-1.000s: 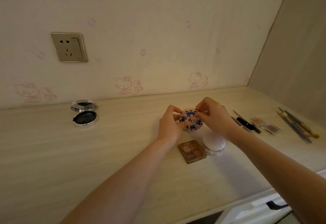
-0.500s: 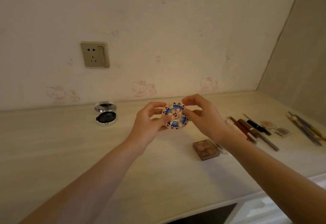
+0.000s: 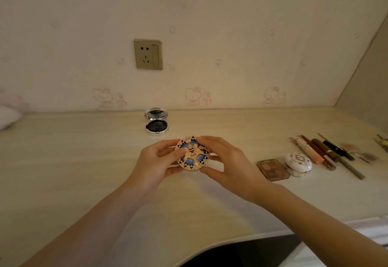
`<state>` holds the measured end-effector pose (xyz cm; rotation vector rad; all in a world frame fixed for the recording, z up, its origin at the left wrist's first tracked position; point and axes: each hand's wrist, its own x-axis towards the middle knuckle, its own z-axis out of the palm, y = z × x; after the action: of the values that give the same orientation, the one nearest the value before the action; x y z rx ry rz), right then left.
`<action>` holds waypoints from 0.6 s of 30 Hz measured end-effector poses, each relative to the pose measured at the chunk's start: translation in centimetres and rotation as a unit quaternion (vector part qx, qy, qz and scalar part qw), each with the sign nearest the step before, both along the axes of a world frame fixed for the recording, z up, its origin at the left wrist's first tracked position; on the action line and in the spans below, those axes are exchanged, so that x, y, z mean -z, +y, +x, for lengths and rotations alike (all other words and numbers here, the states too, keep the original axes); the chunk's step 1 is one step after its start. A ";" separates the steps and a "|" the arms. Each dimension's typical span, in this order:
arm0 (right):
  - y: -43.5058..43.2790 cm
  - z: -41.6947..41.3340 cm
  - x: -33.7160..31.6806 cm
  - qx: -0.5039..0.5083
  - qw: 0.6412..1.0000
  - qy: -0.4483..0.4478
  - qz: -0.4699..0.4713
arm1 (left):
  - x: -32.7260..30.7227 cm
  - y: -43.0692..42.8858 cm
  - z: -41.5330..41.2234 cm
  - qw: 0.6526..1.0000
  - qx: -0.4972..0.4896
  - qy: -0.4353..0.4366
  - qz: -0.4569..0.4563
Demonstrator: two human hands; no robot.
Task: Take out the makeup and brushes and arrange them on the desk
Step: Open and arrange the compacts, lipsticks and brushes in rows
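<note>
A round compact with a blue and gold patterned lid [image 3: 193,154] is held above the desk [image 3: 84,161] between both hands. My left hand [image 3: 156,162] grips its left edge and my right hand [image 3: 226,166] grips its right edge. An open silver compact [image 3: 156,122] lies behind them near the wall. To the right lie a brown eyeshadow palette [image 3: 272,169], a white round floral case [image 3: 298,163], and a row of tubes and pencils [image 3: 321,153].
A wall socket [image 3: 148,54] sits on the wallpapered wall above the desk. A side wall closes the right end. The desk's front edge curves over a dark gap [image 3: 241,252] at the bottom. A white object [image 3: 8,117] shows at the far left.
Both hands have carried the patterned compact leftward, away from the palette and white case, and lower toward the desk. The view has swung left too.
</note>
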<state>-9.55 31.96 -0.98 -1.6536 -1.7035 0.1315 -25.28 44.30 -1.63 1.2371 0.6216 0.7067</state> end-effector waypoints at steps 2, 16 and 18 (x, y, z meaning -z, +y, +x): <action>0.1 -0.4 0.5 0.005 1.000 -0.006 0.002 | 0.2 0.3 -0.6 1.000 0.008 -0.005 -0.005; 1.8 -1.0 0.7 0.033 0.995 0.039 -0.086 | 2.4 0.8 -1.9 0.994 0.031 0.010 0.109; 2.0 -1.0 0.4 0.014 0.993 0.027 -0.110 | 2.3 1.0 -2.1 0.991 0.012 0.036 0.131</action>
<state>-10.54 33.93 -1.43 -1.8156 -1.6727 0.3580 -27.36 45.27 -3.88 1.5164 0.5854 0.7425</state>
